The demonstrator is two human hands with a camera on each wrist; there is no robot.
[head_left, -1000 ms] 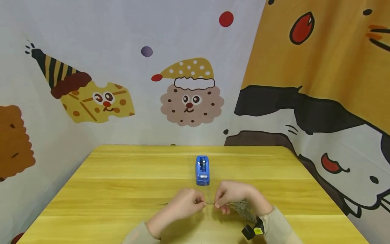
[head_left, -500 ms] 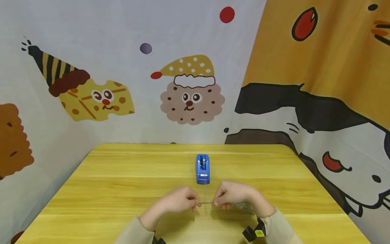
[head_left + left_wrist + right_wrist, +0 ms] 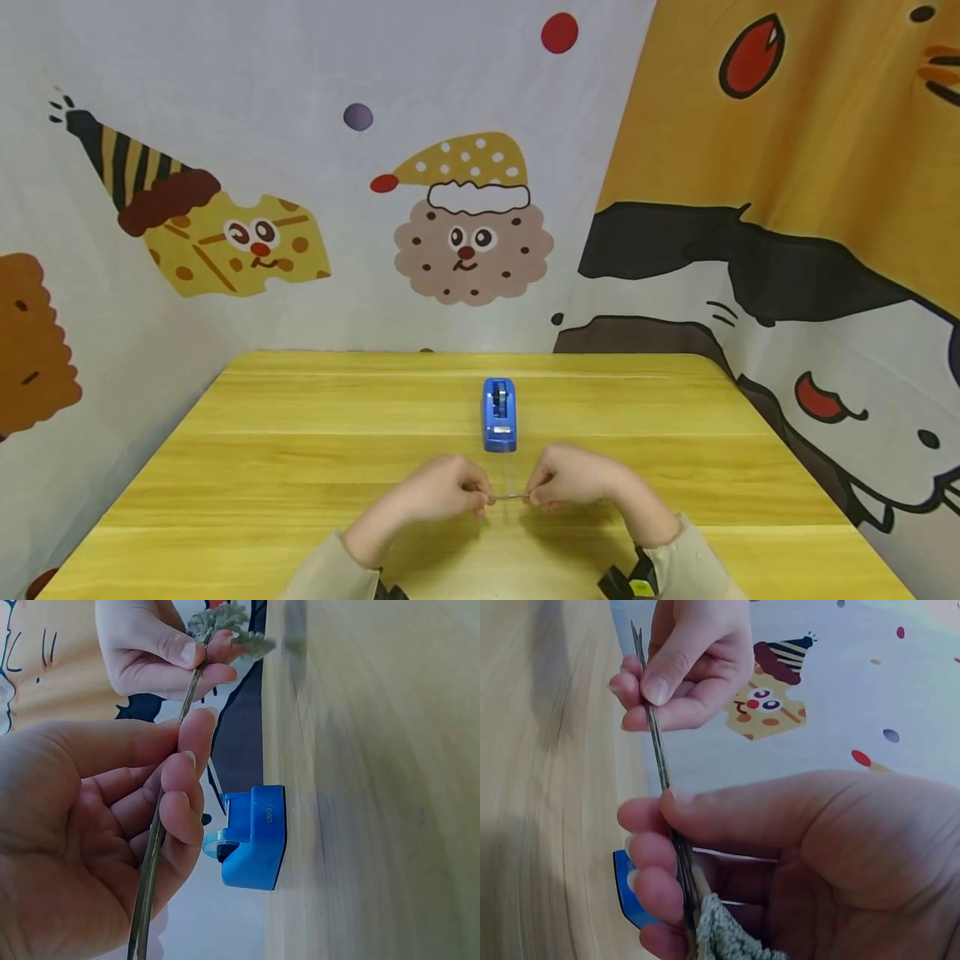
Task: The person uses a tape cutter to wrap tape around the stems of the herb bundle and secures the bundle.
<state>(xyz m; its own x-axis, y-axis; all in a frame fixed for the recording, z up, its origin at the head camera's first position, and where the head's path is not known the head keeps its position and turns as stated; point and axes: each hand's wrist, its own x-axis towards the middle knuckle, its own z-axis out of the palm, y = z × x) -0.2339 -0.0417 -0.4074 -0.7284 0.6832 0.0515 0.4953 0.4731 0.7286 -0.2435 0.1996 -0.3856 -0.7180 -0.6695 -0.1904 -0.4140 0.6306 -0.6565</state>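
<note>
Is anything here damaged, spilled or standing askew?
Nothing stands out. Both hands, left and right, pinch a thin stem with a fuzzy grey-green tip; the blue tape dispenser stands upright on the table.

We see a yellow wooden bench (image 3: 300,467) with rounded far corners, set against hanging cloth backdrops. The pale cloth (image 3: 300,83) behind it shows cartoon biscuits in party hats and coloured dots; the orange cloth (image 3: 810,125) at the right carries a large black-and-white cartoon face. Light is even.
</note>
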